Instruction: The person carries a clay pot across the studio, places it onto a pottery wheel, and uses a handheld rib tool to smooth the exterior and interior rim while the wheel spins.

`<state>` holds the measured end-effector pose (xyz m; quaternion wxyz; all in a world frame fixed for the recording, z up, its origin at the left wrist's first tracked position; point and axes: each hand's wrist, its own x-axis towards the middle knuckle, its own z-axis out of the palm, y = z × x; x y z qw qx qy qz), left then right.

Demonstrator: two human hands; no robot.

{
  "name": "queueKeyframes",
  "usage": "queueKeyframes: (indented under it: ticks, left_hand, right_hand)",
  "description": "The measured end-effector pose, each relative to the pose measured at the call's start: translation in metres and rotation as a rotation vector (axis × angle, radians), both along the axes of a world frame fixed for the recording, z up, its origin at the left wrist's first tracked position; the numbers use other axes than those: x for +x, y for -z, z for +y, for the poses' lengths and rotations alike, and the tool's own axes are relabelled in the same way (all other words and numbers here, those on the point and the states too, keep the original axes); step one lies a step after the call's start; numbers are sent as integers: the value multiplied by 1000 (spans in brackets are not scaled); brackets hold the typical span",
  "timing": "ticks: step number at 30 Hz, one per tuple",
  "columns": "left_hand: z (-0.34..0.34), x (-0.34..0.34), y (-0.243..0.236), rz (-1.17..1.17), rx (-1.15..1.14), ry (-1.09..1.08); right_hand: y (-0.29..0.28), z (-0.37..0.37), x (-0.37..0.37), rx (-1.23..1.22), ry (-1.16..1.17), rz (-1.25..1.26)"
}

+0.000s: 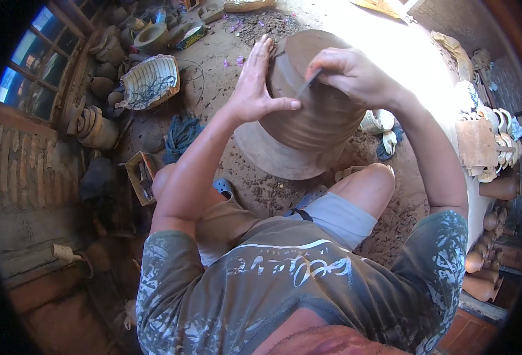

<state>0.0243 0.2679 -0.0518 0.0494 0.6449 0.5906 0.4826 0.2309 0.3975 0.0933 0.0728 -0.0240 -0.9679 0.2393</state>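
Observation:
A large brown clay pot (308, 121) with ridged sides stands in front of me on a pale round wheel (272, 157). Its flat, smooth top face points up. My left hand (255, 89) rests along the left edge of the pot, fingers stretched out and thumb pointing across its side. In my right hand (355, 74), over the top face, is a thin flat scraper (309, 81), pinched between thumb and fingers. The blade slants down toward the near edge of the top, close to my left thumb. Its far end is hidden by my fingers.
A ribbed basket (151, 83) of tangled strands lies left, near stacked clay pots (102, 87). Blue cloth (181, 139) and a wooden box (136, 177) sit by my left knee. A white tub (379, 120) stands right of the wheel. Clay scraps litter the floor.

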Motion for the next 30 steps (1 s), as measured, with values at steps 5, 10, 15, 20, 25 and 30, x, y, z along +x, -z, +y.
queueKeyframes:
  ticks: [5, 10, 15, 20, 25, 30]
  left_hand:
    - [-3, -2, 4, -185, 39, -10]
    - [-29, 81, -6, 71, -4, -275]
    - [-18, 82, 1, 57, -14, -250]
    - [-12, 38, 2, 64, 7, -47]
    - [1, 6, 7, -127, 32, 136]
    - [-3, 2, 17, -284, -1, 79]
  right_hand:
    - [-20, 19, 35, -142, 91, -57]
    - [13, 50, -30, 97, 288, 324]
    - [38, 39, -69, 52, 337, 299]
    - [17, 5, -39, -10, 113, 138]
    - [8, 1, -3, 0, -4, 71]
    - [-11, 16, 37, -118, -12, -61]
